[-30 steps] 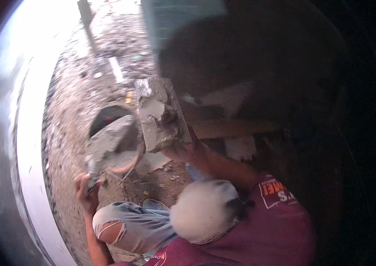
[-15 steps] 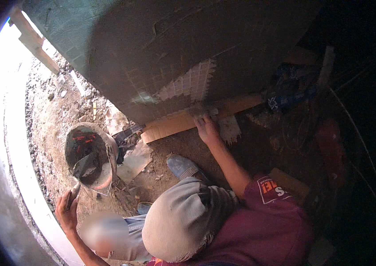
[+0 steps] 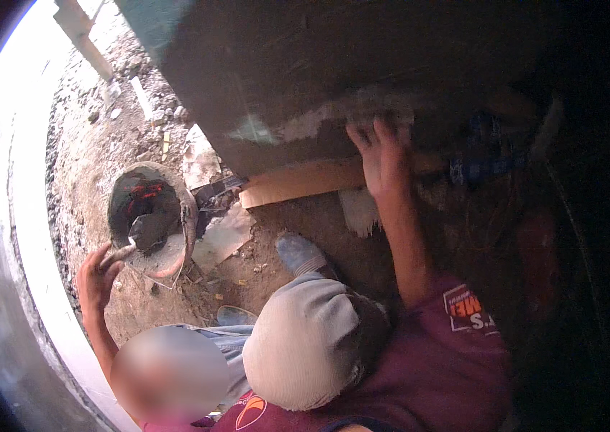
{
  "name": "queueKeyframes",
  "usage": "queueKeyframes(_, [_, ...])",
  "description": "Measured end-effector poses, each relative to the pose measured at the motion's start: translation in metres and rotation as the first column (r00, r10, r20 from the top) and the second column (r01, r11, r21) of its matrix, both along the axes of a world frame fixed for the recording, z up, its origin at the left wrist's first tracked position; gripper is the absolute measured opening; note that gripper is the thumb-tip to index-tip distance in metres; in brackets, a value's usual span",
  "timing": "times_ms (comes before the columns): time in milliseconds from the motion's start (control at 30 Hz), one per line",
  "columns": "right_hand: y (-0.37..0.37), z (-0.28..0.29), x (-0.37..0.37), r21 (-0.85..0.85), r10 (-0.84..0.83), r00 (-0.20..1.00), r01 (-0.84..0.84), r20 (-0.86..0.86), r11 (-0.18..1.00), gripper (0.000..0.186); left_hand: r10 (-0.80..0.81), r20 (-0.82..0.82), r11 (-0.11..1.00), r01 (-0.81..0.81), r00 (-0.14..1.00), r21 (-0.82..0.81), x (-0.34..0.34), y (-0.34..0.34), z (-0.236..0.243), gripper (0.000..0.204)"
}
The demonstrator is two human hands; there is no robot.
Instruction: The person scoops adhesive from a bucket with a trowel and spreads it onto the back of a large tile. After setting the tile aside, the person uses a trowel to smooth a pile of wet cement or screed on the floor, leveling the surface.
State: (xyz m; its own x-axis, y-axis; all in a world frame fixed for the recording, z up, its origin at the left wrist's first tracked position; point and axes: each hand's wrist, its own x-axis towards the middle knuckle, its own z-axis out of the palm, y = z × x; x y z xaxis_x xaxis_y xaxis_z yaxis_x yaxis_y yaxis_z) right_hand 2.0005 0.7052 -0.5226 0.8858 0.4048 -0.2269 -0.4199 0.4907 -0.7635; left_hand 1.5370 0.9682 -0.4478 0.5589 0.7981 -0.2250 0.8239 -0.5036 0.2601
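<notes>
My left hand (image 3: 96,277) is closed around the pale handle of a trowel (image 3: 152,232), whose grey blade rests inside a worn bucket (image 3: 188,223) with dark, wet-looking mortar in it. Up against the shaded wall (image 3: 276,79), my right hand (image 3: 386,162) presses a flat, pale rectangular plate (image 3: 384,108); blur and shadow hide what kind of tool it is. Fresh grey mortar coats the wall, and a lighter patch (image 3: 305,124) shows beside the plate. Beneath the right hand, a tan board (image 3: 298,181) runs along the wall's foot.
Rubble and pebbles (image 3: 154,93) cover the ground at the far left, near a wooden post (image 3: 85,39). Torn sheeting (image 3: 226,234) lies beside the bucket. My shoe (image 3: 299,252) stands on dirt before the board. Blue bags (image 3: 485,147) and thin rods sit in the dark right side.
My right hand has slid up the wall with the plate, and the gridded light patch has shrunk under mortar. The left hand has shifted up slightly, with the trowel still in the bucket.
</notes>
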Motion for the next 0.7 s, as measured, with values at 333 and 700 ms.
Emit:
queueKeyframes(333, [-0.003,-0.201,-0.084,-0.049,0.187,0.842,-0.244,-0.506,0.968,0.050,0.000,0.021,0.999,-0.001,1.000,0.032,0.020,0.003,-0.005,0.046])
queueKeyframes(700, [0.035,-0.157,-0.076,-0.024,0.234,0.876,-0.269,-0.422,0.963,0.045,0.020,0.022,0.998,-0.022,1.000,0.066,0.019,0.001,-0.010,0.045])
